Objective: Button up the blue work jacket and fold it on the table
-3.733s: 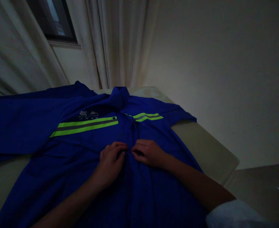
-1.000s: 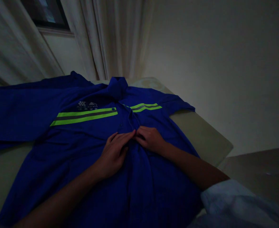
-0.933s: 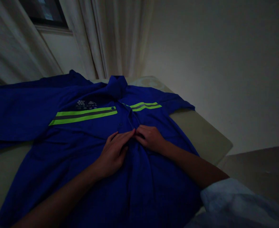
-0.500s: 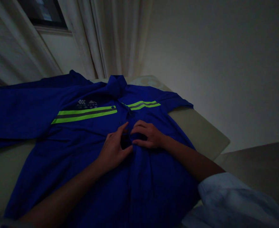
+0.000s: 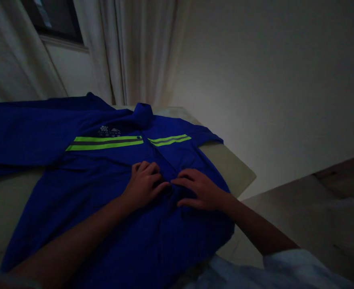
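A blue work jacket [image 5: 110, 224] with lime and grey reflective bands lies spread out, front side up, its collar at the far end. On the front opening, just below the bands, my left hand [image 5: 143, 182] bends its fingers into the cloth, thumb pointing right; the fingertips are hidden. Across the opening my right hand [image 5: 202, 190] rests with its index finger and thumb apart, fingertips at the front edge. The dim light hides any button between the hands. A pale logo shows above the left band.
Under the jacket is a pale table or bed-like surface [image 5: 229, 168], its corner showing at right. Long curtains [image 5: 140, 52] hang behind it beside a dark window [image 5: 58, 20]. A plain wall [image 5: 270, 88] rises at right, above the floor [image 5: 279, 212].
My hands sit lower along the front opening. The left fingers have curled in, and the right thumb has spread from the fingers. The raised front edge now lies flatter. The view has shifted slightly.
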`<state>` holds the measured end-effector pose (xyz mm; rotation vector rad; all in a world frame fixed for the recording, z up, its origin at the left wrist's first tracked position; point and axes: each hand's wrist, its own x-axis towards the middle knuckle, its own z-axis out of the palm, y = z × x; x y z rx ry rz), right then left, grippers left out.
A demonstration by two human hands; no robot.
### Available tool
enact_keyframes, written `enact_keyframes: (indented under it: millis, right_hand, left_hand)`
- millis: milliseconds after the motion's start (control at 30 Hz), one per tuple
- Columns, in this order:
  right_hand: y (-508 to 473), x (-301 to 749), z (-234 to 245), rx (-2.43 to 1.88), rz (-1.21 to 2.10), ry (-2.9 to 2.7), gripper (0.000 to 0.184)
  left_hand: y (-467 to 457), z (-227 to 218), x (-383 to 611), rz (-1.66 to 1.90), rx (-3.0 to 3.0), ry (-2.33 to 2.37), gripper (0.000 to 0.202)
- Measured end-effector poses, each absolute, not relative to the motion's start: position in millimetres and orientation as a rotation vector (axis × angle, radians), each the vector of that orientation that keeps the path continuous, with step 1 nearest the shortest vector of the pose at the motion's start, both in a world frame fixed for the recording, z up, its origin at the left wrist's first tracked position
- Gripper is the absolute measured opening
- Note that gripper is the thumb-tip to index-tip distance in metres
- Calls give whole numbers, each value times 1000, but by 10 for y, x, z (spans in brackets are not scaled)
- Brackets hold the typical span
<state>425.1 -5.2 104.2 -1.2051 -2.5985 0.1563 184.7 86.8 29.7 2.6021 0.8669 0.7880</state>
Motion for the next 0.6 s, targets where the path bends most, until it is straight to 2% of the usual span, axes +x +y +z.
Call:
enact_keyframes:
  millis: [133,233,467,600]
  right_hand:
    - [-377,4187,1043,-1195,119,-2694,62]
    - [-485,4094,993,-1196,145,-2785,65]
    - [-468,4034,756,-1568,107,-2364,28]
    - [-435,3998,652,-1590,-40,-2337,18]
  left_hand:
    - [886,334,1862,674,2496,669,38]
    - [871,369,1870,596,2292,474,29]
    - [697,356,1903,461,2293,520,13]
    - [671,328,1920,504,2127,510,16]
